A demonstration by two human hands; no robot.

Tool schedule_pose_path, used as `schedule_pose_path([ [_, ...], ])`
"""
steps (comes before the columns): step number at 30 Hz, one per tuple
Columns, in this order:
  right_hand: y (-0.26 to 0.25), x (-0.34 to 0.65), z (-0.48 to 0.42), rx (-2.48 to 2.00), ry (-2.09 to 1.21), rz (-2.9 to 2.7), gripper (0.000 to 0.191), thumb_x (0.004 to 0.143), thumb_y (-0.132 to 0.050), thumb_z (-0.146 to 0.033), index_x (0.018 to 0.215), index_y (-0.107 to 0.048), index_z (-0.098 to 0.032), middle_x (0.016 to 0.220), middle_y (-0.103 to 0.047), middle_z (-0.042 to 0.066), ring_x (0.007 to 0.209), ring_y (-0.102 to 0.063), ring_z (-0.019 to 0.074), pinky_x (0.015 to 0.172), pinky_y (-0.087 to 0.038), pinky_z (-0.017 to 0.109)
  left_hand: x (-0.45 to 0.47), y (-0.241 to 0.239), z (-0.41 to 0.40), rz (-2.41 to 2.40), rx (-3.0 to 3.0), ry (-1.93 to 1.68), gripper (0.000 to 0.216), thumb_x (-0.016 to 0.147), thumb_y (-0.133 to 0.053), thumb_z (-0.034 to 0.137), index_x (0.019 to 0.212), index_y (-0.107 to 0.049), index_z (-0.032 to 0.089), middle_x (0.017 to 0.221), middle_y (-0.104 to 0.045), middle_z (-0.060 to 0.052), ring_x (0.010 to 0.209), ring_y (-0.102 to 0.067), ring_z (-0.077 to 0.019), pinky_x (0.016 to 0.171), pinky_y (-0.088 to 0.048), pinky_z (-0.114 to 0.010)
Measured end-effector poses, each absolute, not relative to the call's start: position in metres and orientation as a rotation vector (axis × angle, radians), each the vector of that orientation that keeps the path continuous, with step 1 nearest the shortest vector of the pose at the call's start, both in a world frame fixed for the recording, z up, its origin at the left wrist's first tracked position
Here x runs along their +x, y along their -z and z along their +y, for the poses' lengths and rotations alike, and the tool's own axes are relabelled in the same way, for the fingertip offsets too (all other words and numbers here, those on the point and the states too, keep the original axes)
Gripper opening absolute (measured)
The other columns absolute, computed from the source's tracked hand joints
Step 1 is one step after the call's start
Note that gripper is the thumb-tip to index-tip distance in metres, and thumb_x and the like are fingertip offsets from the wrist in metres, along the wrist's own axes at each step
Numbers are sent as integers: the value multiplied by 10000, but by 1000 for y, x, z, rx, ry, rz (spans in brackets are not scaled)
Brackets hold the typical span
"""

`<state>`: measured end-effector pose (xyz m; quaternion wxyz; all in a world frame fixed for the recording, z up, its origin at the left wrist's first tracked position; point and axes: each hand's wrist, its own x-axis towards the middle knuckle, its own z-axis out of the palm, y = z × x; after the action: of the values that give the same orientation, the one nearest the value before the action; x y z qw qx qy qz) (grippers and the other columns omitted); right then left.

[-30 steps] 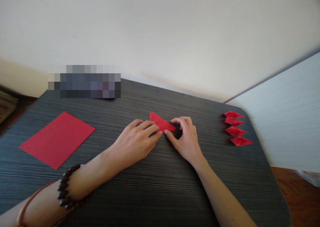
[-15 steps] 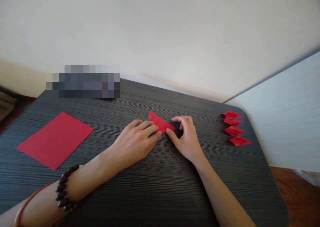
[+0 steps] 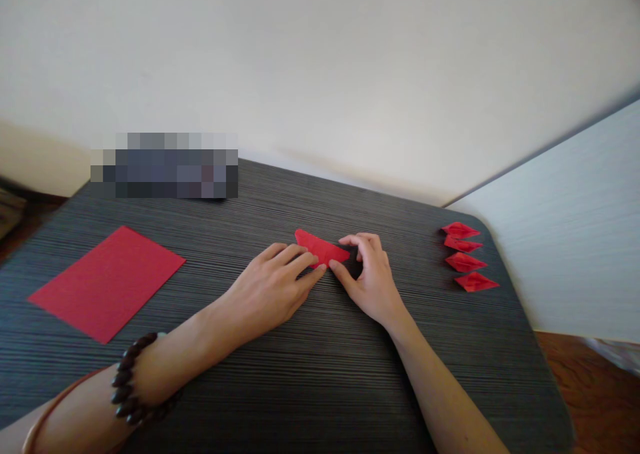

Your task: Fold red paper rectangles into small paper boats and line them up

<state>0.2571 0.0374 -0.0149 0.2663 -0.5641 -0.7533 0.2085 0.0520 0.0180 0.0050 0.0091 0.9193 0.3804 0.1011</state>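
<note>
A small folded piece of red paper (image 3: pixel 326 250) lies on the dark tabletop between my hands, longer than it is wide. My left hand (image 3: pixel 277 282) grips its left part, the fingertips on top and the thumb at the near edge. At the right end is my right hand (image 3: pixel 369 274), its thumb touching the near edge and its index finger curled around by the tip. The other fingers of that hand are bent and partly hidden.
Flat red paper (image 3: pixel 107 284) lies at the left of the dark table (image 3: pixel 300 387). Several folded red paper pieces (image 3: pixel 466 262) stand in a column near the right edge. A blurred-out object (image 3: pixel 170 171) sits at the back left. Behind is a pale wall (image 3: pixel 320 74); a light panel (image 3: pixel 590 241) adjoins at right.
The right index finger has come closer to the paper's right end, and the paper's upper edge lies slightly lower. The whole view has shifted a little; the left hand keeps its hold.
</note>
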Motion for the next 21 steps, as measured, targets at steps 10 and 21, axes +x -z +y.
schedule_pose_path([
  [10, 14, 259, 38, -1524, -609, -2022, 264, 844, -530, -216, 1106, -539, -247, 1068, -519, 58, 819, -525, 177, 787, -444, 380, 52, -2, 16, 1160, 2904, -448, 292, 892, -494, 192, 1157, -615, 205, 1144, -656, -36, 1074, -586, -238, 887, -508, -419],
  [21, 12, 257, 38, -1547, -613, -2016, 297, 828, -568, -252, 1123, -529, -245, 1089, -510, 61, 857, -535, 185, 817, -437, 390, 53, -4, 16, 1162, 2915, -516, 250, 864, -534, 164, 1078, -659, 197, 1122, -676, -41, 1036, -617, -249, 825, -544, -429],
])
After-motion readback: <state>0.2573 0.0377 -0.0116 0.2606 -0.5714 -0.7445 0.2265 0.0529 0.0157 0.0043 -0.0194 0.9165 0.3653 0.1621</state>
